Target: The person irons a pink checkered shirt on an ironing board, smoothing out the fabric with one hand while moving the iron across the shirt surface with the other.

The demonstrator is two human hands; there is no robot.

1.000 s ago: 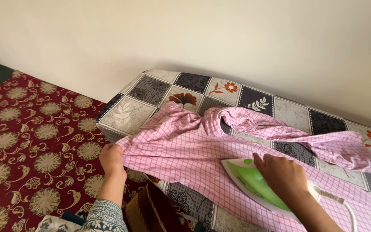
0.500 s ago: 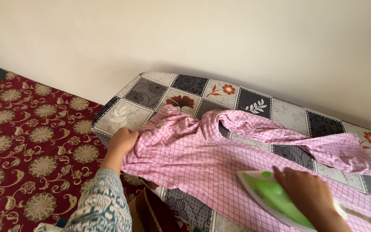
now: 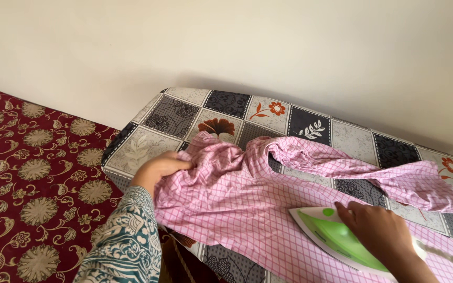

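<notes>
Here the right hand (image 3: 381,230) has its fingers wrapped around the handle of a green and white iron (image 3: 331,238), which rests flat on the pink checked shirt (image 3: 237,199). The left hand (image 3: 158,167) lies at the shirt's near edge, fingers curled onto the cloth. Beyond the fingertips a twisted sleeve (image 3: 352,167) stretches across the patchwork-covered board (image 3: 179,112). A red floral carpet (image 3: 38,167) lies left of the left hand.
</notes>
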